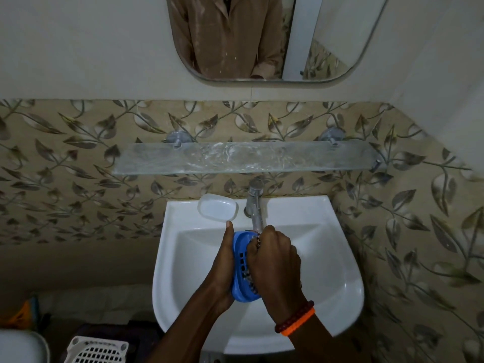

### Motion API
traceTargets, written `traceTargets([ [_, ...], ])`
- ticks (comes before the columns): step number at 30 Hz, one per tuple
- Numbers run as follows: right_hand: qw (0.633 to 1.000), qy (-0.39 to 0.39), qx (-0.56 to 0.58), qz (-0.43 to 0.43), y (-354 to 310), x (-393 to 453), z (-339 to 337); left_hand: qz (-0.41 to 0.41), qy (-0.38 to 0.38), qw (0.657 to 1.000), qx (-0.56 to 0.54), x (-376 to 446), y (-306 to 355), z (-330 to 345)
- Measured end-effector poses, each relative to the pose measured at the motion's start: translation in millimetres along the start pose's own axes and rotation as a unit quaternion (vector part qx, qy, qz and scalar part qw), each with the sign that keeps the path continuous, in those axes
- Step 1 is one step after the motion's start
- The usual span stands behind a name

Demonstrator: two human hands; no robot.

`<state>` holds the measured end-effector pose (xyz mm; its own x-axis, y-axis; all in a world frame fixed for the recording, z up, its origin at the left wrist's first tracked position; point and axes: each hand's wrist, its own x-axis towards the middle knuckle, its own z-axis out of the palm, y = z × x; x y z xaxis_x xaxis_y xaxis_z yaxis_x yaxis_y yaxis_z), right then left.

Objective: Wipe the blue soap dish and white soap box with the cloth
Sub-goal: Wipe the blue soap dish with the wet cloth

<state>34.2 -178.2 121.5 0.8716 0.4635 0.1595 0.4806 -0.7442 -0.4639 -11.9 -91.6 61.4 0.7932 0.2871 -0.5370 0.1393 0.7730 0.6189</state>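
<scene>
Basket: one white slatted basket (pixel 98 351) sits at the near left, cut off by the bottom edge, well apart from the sink.
Shelf: one glass shelf (pixel 243 158) runs along the far wall on two round mounts; its front edge overhangs the tap, with open wall between shelf and sink rim.
Mirror: one rounded mirror (pixel 267 38) hangs on the far wall above the shelf, its top cut by the picture edge.
Sink: one white sink (pixel 337 271) fills the middle, and there's bare bowl showing to the left and right of both hands.
Soap box: one white soap box (pixel 218 208) lies on the far left part of the sink rim, just left of the tap and apart from both hands.
Left hand: the left hand (pixel 222 268) cups the soap dish from the left, fingers curled round its underside, thumb stretched along the far edge.
Soap dish: one blue soap dish (pixel 242 268) is held over the bowl, tilted on its side, slotted face turned right, just below the spout.
Tap: one metal tap (pixel 255 205) rises from the far rim, its spout reaching down to the hands.
Right hand: the right hand (pixel 275 263) is bunched tight against the slotted face, gripping a cloth (pixel 258 241) that peeps out only by the knuckles.
Wrist: two bands (pixel 296 322), one dark beaded and one orange, ring the right wrist.
</scene>
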Motion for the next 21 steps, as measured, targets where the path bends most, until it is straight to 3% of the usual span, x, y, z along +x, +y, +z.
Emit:
traceTargets([
  [7,0.989,-0.008,0.143,-0.045,-8,8,1,0.000,0.004,1.000,-0.008,-5,6,-5],
  [16,0.999,-0.021,0.033,-0.006,-5,6,11,0.019,0.022,0.999,0.015,-4,8,-5],
  [21,0.996,-0.040,0.081,0.002,1,12,8,0.027,0.030,0.999,0.033,-8,13,-5],
])
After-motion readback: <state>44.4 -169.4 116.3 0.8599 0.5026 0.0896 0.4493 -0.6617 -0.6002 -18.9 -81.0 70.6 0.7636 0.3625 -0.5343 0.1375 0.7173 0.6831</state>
